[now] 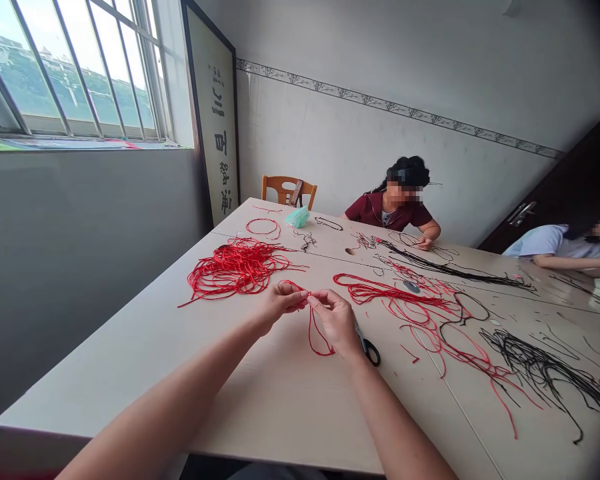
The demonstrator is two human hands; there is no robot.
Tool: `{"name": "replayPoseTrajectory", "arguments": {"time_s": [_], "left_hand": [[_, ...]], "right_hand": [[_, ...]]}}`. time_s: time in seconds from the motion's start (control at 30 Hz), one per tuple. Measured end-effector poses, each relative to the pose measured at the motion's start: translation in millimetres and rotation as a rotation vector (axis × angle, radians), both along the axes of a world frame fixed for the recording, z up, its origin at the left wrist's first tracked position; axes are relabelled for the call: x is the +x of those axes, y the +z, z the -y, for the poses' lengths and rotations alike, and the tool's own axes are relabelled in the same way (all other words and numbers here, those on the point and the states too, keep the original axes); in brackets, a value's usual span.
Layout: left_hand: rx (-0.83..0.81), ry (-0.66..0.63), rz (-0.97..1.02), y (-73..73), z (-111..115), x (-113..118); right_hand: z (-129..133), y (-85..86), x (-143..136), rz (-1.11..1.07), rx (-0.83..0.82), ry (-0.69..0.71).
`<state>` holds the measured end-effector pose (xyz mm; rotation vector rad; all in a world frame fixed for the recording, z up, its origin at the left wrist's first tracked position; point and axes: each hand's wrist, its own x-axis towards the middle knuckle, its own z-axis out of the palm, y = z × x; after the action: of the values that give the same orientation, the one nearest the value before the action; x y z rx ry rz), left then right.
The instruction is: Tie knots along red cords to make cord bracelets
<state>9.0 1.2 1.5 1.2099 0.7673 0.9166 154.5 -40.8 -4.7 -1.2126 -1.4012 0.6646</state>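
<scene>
My left hand [281, 303] and my right hand [334, 319] meet above the table, each pinching a red cord [311, 333] between thumb and fingers. A loop of that cord hangs below the fingertips toward the tabletop. Beside my right wrist lie scissors with black handles [371, 352], partly hidden by the hand. To the left of my hands is a tangled pile of red cords [235, 267]. Another bundle of red cord [380, 292] stretches away to the right.
Black cords [545, 367] and loose red strands spread over the right of the table [155, 360]. A green plastic bag [297, 217] sits near the far edge. Two people [393, 207] sit across and at the right. A wooden chair [289, 190] stands behind.
</scene>
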Motion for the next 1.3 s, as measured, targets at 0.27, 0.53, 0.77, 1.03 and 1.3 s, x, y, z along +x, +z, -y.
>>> {"name": "replayPoseTrajectory", "arguments": {"time_s": [0.27,0.53,0.77,1.03,1.3], "left_hand": [[-0.034,-0.001,0.005,0.3,2,0],[-0.146,-0.101,-0.018,1.6,1,-3],[-0.053,-0.092,0.067,-3.5,-1,0],[-0.01,0.076,0.117,-9.6,0,11],[-0.143,0.22,0.388,-8.1,6,15]], "right_hand": [[0,-1.8,-2,-0.058,-0.002,0.015],[2,1.2,-4,-0.009,-0.004,-0.033],[1,2.1,1,-0.115,-0.022,0.057],[7,5.1,-3,0.178,0.143,-0.15],[10,-1.0,-20,0.7,0.365,-0.201]]}}
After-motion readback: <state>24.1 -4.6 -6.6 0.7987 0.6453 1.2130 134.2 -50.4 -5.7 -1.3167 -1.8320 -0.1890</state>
